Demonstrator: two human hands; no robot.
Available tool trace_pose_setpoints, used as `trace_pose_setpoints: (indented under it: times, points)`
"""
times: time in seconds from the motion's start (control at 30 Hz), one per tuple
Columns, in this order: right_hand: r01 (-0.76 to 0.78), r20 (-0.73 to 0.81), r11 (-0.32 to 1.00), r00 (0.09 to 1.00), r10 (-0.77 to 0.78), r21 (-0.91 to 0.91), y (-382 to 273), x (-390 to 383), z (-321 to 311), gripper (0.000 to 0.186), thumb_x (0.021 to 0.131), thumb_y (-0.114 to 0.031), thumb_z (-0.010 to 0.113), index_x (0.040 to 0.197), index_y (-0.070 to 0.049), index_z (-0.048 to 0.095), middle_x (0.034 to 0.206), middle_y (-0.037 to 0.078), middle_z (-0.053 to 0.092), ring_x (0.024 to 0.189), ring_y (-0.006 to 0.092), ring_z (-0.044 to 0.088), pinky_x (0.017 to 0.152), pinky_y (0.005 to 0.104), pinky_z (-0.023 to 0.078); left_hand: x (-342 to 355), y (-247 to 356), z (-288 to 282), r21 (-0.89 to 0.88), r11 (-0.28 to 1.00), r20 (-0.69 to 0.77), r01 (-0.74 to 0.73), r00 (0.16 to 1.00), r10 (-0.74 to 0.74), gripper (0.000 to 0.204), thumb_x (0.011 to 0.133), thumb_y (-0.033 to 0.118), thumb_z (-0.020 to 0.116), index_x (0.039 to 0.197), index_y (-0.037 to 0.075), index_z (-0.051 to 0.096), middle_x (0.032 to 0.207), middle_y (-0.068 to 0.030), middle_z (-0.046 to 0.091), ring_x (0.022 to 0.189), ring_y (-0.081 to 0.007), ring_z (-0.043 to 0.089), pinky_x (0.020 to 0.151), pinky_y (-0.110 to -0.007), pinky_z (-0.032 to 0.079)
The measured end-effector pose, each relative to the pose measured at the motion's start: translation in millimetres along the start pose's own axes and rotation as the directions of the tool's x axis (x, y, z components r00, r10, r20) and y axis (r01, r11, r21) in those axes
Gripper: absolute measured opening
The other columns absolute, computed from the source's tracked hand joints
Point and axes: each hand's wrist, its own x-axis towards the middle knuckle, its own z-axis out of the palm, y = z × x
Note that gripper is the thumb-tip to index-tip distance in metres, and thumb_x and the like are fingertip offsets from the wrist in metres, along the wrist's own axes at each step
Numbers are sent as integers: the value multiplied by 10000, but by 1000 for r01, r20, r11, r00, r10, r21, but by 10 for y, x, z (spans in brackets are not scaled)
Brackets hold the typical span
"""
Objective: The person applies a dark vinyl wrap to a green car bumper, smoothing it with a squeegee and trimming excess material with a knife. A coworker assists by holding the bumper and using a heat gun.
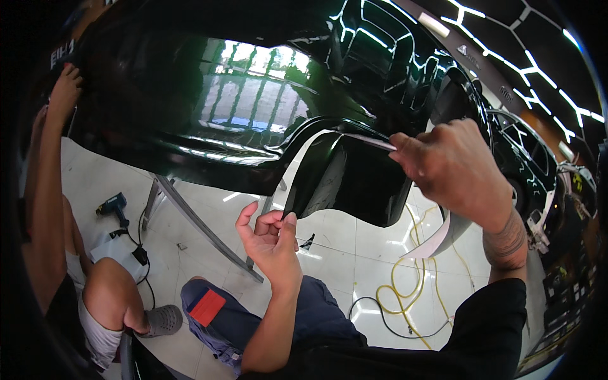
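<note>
Glossy dark green-black flexible film (364, 177) hangs in a curved, loose flap below the arched cutout of a large, shiny dark green vehicle body panel (139, 111), over a floor of pale glossy tiles (354, 250). Its lower left corner is pinched between the thumb and fingertip of the person's left hand (272, 246), which is turned palm up with the index finger raised clear. Near the flap's upper right, the person's right hand (446, 168) is curled, thumb and fingers together on a narrow pale strip (373, 140) that runs along the arch; whether that strip is the film's own edge or a separate piece, I cannot tell. Beneath the right wrist droops a broad whitish curl of sheet (440, 239), partly in front of a looped yellow hose (384, 296). A flat red rectangular pad with a dark border (207, 308) lies on the person's left thigh, covered in dark blue trousers (244, 323). Under the panel slants a grey metal stand (204, 221). At the far left, a co-worker's raised hand (65, 92) is at the panel's end, its grip too unclear to tell. Between the co-worker's bent knee and the stand is a dark blue pistol-shaped heat tool (114, 206).
</note>
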Motion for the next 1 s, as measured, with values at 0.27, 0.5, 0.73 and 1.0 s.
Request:
trace_pose_setpoints:
  times: [0.27,0.5,0.73,1.0]
  points:
    - [-175,40,984,984,174,29,-100,-499,256,262,841,-141,675,1073,-22,647,566,42,558,451,234,540,442,367,375,-104,-25,13,103,992,22,-79,997,77,517,834,-80,606,1276,66,381,890,-30,537,694,-48,507,466,-173,380]
    - [-214,48,977,976,214,4,42,-694,313,227,828,-138,662,1043,-66,646,585,21,556,491,204,567,463,345,378,-275,-138,-53,150,974,79,-170,984,160,504,831,-91,574,1273,45,374,918,-42,514,765,-82,521,564,-208,465]
    - [-141,49,988,988,145,-61,475,-778,279,217,807,-165,623,1004,-80,656,683,39,587,609,214,615,595,352,456,-516,-301,-148,162,972,155,-170,977,145,453,807,-94,600,1213,-27,411,968,-84,501,816,-126,550,715,-267,524]
    - [-86,-48,894,996,73,-440,1099,-613,84,104,798,-107,650,889,-117,701,735,20,605,763,154,643,714,327,490,-851,-818,-299,281,960,388,-3,915,-111,392,813,-92,613,1179,-79,471,1021,-125,573,902,-157,586,833,-269,470]
